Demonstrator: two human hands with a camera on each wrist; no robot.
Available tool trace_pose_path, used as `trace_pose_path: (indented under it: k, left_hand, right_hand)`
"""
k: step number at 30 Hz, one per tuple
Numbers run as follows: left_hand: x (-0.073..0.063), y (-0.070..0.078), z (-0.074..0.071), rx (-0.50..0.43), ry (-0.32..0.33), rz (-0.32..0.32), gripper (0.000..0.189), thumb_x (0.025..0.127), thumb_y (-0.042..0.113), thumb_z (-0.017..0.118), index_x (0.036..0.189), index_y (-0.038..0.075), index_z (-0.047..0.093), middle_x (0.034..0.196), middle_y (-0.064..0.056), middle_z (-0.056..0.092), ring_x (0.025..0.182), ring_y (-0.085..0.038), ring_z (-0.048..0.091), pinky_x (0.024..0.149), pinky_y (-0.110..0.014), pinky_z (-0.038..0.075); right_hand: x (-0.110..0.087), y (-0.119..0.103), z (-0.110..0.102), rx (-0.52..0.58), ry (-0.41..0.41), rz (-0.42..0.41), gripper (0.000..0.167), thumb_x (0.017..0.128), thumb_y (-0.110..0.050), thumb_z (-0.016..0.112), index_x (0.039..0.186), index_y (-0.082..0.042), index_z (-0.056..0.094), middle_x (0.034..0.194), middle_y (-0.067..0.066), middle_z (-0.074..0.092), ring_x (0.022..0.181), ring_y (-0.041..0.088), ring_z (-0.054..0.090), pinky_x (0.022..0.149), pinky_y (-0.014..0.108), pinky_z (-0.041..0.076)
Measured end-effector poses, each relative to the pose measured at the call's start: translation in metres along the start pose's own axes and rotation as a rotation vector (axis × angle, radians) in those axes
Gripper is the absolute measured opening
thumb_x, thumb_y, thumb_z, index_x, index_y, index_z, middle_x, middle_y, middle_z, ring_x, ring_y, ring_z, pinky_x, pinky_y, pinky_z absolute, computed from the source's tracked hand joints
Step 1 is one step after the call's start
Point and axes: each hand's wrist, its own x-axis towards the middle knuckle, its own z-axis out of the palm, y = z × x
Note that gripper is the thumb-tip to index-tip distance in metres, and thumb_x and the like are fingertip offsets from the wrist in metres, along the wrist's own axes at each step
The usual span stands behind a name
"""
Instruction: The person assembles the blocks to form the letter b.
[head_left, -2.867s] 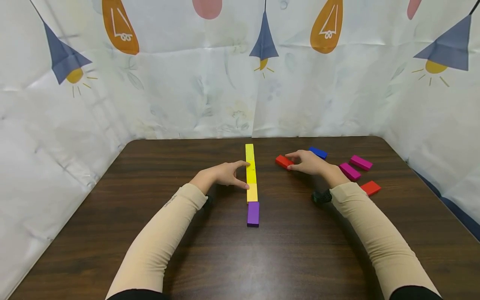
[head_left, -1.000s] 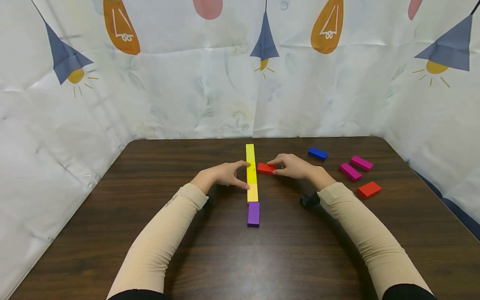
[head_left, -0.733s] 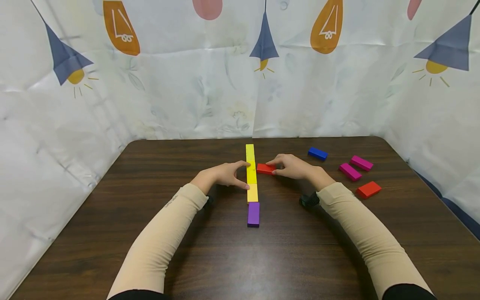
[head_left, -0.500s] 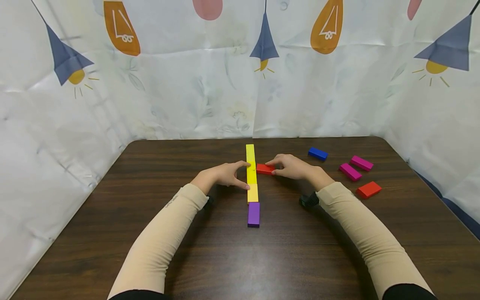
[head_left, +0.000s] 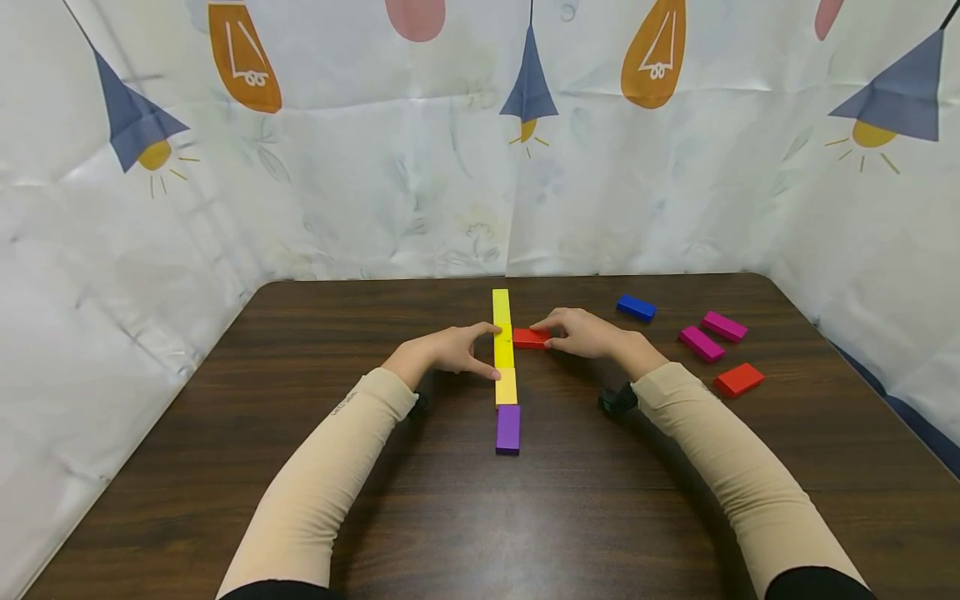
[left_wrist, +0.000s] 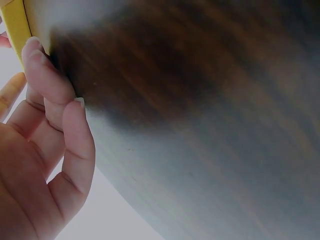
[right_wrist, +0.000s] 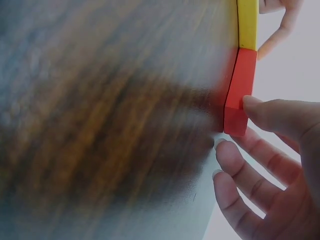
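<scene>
A row of yellow blocks (head_left: 501, 346) runs straight away from me at the table's middle, with a purple block (head_left: 507, 429) just off its near end. My left hand (head_left: 489, 351) rests index fingertip and thumb against the row's left side; the left wrist view shows a fingertip touching the yellow block (left_wrist: 15, 25). My right hand (head_left: 542, 334) pinches a red block (head_left: 529, 338) between thumb and index finger. The red block lies crosswise, its end touching the row's right side. The right wrist view shows this red block (right_wrist: 241, 92) meeting the yellow block (right_wrist: 247, 22).
Loose blocks lie to the right: a blue block (head_left: 636, 307), two magenta blocks (head_left: 723, 326) (head_left: 700, 343) and a second red block (head_left: 738, 379). The dark wooden table (head_left: 600, 500) is walled by a printed white curtain (head_left: 375, 192) on three sides.
My right hand carried the red block leftward from the loose group to the yellow row's right side. In the last half second it has hardly moved. The left hand stayed put.
</scene>
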Motion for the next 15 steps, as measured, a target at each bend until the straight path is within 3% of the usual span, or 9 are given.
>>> trace_pose_path:
  k: [15]
  left_hand:
    - [-0.0007, 0.0016, -0.0002, -0.004, -0.001, 0.0, 0.091, 0.09, 0.047, 0.078, 0.162, 0.02, 0.029, 0.107, -0.01, 0.059, 0.085, -0.022, 0.058, 0.084, -0.038, 0.048]
  right_hand:
    - [0.0004, 0.0006, 0.0001, 0.005, -0.002, 0.014, 0.041, 0.101, -0.012, 0.065, 0.142, -0.008, 0.062, 0.133, 0.015, 0.062, 0.093, 0.027, 0.054, 0.088, 0.041, 0.046]
